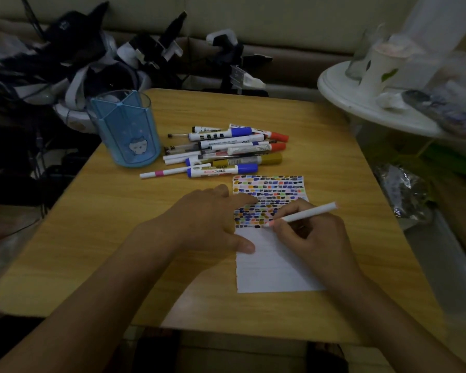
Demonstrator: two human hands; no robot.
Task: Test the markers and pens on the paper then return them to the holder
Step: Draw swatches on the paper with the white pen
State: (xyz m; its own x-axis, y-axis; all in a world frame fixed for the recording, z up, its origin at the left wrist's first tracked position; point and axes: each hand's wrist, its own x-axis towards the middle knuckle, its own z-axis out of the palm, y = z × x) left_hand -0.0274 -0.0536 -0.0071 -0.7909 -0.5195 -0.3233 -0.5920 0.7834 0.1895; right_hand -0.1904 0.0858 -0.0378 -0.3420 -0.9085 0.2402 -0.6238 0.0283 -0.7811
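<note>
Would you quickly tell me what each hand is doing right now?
Left hand: open, fingers flat, pressing on the paper.
Right hand: fingers curled round a white pen, tip at the paper.

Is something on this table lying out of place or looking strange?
The blue holder stands upright with no pens visible inside, while the markers and pens lie in a loose pile on the table beside it. The paper lies flat under the left hand. Nothing looks spilled or damaged.

print on the marker barrels (226,142) is too blurred to read; nothing else lettered
</note>
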